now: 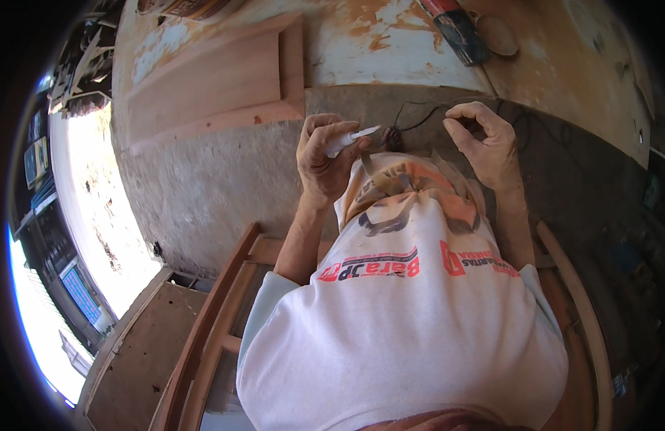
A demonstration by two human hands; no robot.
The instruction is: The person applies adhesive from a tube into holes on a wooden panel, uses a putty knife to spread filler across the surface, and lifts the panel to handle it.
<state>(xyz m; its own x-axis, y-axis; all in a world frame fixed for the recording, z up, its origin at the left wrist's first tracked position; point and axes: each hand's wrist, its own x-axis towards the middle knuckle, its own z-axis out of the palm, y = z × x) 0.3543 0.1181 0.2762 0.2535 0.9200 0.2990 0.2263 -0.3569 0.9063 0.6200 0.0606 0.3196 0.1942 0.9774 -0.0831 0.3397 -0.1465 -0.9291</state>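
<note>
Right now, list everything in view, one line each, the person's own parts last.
wooden panel: one, reddish brown, upper left on the floor
wooden frame: one, reddish brown, lower left beside the person
power tool: one, dark with red, top edge
black cord: one, on the floor between the hands
white shirt: one, with red print, centre bottom
left hand: holds a small white tube
right hand: fingers pinched; whether it grips anything is unclear
</note>
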